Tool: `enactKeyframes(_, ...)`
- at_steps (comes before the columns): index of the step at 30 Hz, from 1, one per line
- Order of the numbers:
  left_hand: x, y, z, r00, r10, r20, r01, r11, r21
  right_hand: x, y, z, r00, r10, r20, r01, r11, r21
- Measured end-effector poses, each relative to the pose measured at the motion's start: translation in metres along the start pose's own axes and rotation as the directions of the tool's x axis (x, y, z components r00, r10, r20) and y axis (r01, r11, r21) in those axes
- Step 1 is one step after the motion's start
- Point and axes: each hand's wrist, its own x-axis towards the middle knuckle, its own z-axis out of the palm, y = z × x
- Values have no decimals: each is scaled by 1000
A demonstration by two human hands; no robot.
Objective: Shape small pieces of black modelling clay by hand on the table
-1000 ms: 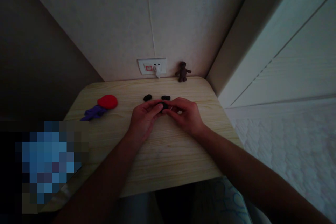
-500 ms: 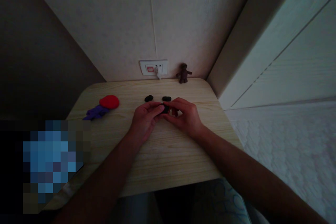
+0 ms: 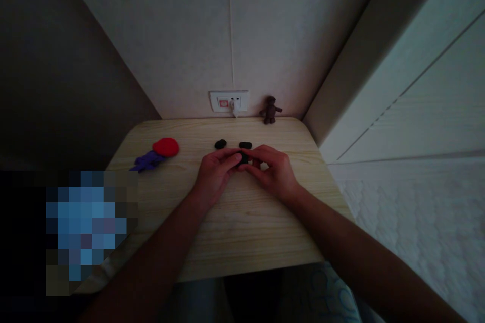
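Note:
Between my two hands is a small black lump of what looks like modelling clay (image 3: 242,159), partly covered by fingers. My left hand (image 3: 215,171) pinches it from the left, thumb on top. From the right, the fingertips of my right hand (image 3: 275,169) close on the same lump. Just beyond the hands, two more black clay pieces lie on the table: a left one (image 3: 220,144) and a right one (image 3: 245,145). Both are short and rounded.
A brown clay figure (image 3: 270,110) stands against the wall at the back of the wooden table (image 3: 242,232). On the left lie a red clay disc (image 3: 165,147) and a purple clay piece (image 3: 148,161). A socket with a plug (image 3: 229,101) is on the wall. A pixelated patch covers the lower left.
The view has shifted slightly, so everything appears a little further right. Both hands stay on the black lump, with only small finger movement.

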Motion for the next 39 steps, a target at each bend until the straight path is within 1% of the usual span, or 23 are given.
enactKeyframes(2, 0, 0, 0, 1000, 0, -4, 0, 1000, -14, 0, 0, 1, 1000, 13, -3, -13, 1000, 7)
enactKeyframes(6, 0, 1, 1, 1000, -6, -8, 6, 999, -43, -1, 2, 3, 999, 28, -44, -27, 999, 30)
enactKeyframes(13, 0, 0, -2, 1000, -21, -7, 21, 999, -41, -1, 2, 1, 998, 56, -4, -55, 998, 27)
enactKeyframes(19, 0, 2, 0, 999, -25, -47, 22, 997, -74, -1, 2, 4, 997, 73, -36, -71, 996, 47)
enactKeyframes(26, 0, 3, 1, 999, -48, 2, 48, 997, -62, -2, 3, 3, 994, 89, -55, -84, 993, 82)
enactKeyframes(32, -1, 5, 3, 998, -46, -32, 44, 997, -56, -3, 1, 2, 986, 96, -139, -87, 994, 67)
enactKeyframes(39, 0, 1, 0, 999, -51, -13, 50, 996, -78, -4, 1, 2, 989, 88, -122, -79, 994, 75)
